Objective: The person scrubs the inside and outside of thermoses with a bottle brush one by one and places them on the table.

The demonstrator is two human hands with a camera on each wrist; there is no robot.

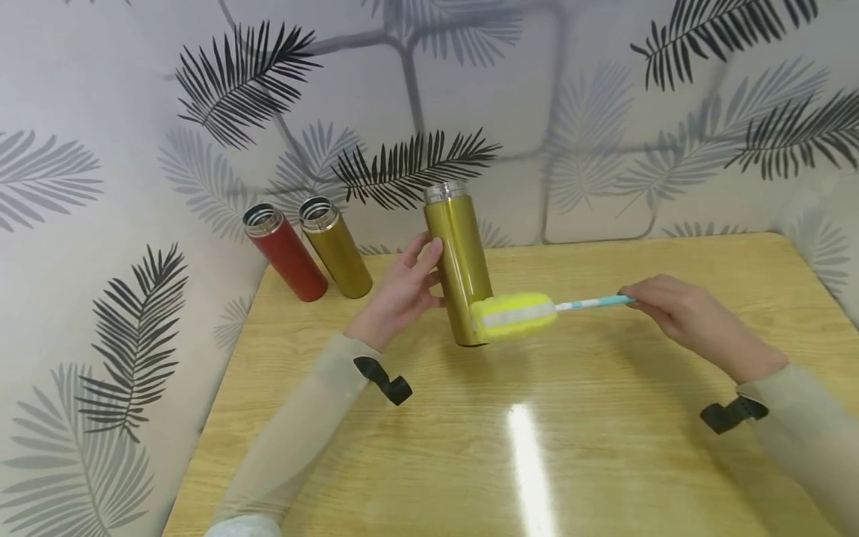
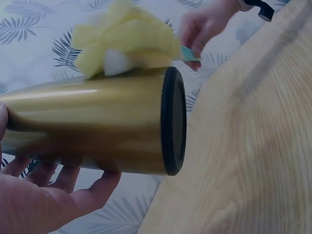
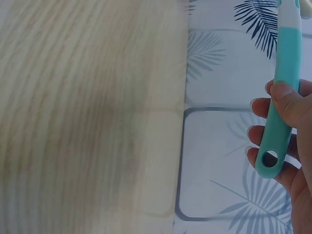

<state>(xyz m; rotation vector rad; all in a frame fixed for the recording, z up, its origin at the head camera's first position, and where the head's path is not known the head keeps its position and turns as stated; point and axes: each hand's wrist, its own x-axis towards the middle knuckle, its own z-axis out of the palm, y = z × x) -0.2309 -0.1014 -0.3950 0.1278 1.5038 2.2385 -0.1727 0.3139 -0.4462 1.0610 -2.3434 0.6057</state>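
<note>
My left hand [image 1: 403,287] grips a tall gold thermos bottle [image 1: 459,261] and holds it slightly tilted. Its neck is at the top, and its dark base [image 2: 174,122] shows in the left wrist view. In my right hand [image 1: 691,317] is a brush with a yellow and white sponge head [image 1: 515,316]. The sponge head lies against the lower side of the bottle. In the right wrist view the thumb and fingers curl round the brush's turquoise handle [image 3: 287,63], which has a hole at its end.
A red thermos bottle [image 1: 288,253] and a shorter gold one [image 1: 338,250] stand uncapped at the table's back left. The wooden table [image 1: 416,462] meets a wall [image 1: 590,134] with a leaf pattern. A black strap mount sits on each forearm.
</note>
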